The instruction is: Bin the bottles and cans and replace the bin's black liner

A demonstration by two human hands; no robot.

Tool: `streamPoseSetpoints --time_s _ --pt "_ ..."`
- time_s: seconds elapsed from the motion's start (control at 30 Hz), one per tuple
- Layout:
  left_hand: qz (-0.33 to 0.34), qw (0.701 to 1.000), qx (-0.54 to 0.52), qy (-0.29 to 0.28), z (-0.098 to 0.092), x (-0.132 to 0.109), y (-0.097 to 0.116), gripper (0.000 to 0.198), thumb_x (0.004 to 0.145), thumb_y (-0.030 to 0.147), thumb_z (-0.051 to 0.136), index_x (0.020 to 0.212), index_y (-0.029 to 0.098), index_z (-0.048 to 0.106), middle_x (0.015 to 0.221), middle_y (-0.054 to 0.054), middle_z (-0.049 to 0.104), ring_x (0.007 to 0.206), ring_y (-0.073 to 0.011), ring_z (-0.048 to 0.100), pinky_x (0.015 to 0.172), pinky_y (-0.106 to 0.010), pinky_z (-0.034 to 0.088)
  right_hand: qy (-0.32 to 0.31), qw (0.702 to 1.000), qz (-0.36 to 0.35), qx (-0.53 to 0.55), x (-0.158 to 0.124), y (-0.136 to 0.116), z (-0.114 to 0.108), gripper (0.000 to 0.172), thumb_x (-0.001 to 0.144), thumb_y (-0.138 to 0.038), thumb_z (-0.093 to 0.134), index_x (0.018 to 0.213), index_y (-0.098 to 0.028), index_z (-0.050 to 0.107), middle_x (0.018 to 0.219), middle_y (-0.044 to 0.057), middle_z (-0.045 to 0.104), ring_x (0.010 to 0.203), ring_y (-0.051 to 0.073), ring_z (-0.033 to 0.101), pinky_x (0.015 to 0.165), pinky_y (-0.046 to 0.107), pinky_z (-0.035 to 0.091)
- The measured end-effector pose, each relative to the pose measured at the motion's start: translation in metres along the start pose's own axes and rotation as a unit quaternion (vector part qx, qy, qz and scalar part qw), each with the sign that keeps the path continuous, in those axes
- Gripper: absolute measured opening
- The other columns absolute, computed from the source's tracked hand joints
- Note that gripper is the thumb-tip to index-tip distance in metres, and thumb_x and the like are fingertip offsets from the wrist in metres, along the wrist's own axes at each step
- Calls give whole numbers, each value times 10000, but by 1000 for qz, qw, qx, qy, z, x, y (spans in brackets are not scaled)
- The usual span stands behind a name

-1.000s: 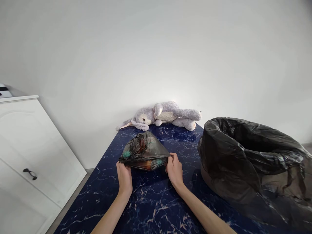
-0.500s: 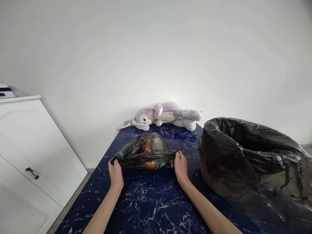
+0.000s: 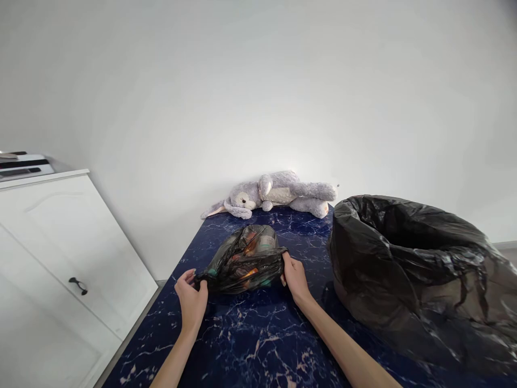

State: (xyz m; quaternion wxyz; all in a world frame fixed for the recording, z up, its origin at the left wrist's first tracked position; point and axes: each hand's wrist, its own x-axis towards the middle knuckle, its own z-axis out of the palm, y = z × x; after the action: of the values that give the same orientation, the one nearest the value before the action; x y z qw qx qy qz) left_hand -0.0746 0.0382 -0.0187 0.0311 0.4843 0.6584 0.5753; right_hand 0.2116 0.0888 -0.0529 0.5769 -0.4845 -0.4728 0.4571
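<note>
A thin black garbage bag (image 3: pixel 236 269) lies on the blue marbled table in front of me, with orange, green and clear bottle-like items showing dimly through the plastic. At its left end, my left hand (image 3: pixel 191 295) has the gathered corner between thumb and fingers, the fingers spread more loosely there. On the other side my right hand (image 3: pixel 296 277) pinches the bag's upper right edge, thumb on top and the other fingers partly hidden behind. The plastic is drawn together across the front, covering the items.
A large black-lined bin (image 3: pixel 388 285) stands close on the right, its mouth open upward. A grey plush bunny (image 3: pixel 278 194) lies along the table's far edge by the wall. To the left is a white cabinet (image 3: pixel 60 258) with a dark handle.
My left hand has moved slightly right and down, and its fingers have loosened. My right hand has shifted a little left. The bag is narrower and more gathered. The view has turned slightly left.
</note>
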Motion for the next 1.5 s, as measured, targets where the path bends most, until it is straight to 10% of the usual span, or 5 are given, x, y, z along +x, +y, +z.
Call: streamPoseSetpoints --time_s 0.17,0.43,0.9,1.5 --pt "118 992 33 -31 -27 -43 29 322 880 357 636 1160 218 560 1230 -136 537 1215 -363 552 1088 -603 479 -73 997 10 2 -2 -1 4 612 1070 -622 536 637 -192 498 469 -113 384 369 73 381 427 213 367" --pt "270 907 105 -305 -36 -86 59 330 1064 303 498 1382 322 584 1405 -93 650 1337 -309 602 1124 -481 493 -245 969 -3 -23 -25 -12 10 612 1066 -621 549 638 -184 529 462 -112 425 355 67 384 440 214 396" --pt "261 927 172 -207 -30 -77 58 244 1072 406 454 1006 254 633 761 -33 591 706 -257 605 756 -418 515 -352 935 -26 -11 -50 -23 8 666 1051 -672 527 588 -194 501 459 -90 484 375 81 434 465 225 399" --pt "229 944 133 -198 -24 -66 32 382 1049 386 512 1405 331 637 1598 -143 428 1479 -400 458 1123 -604 500 -585 805 55 76 -80 -63 5 560 911 -666 706 709 -152 795 559 24 657 439 114 567 556 236 478"
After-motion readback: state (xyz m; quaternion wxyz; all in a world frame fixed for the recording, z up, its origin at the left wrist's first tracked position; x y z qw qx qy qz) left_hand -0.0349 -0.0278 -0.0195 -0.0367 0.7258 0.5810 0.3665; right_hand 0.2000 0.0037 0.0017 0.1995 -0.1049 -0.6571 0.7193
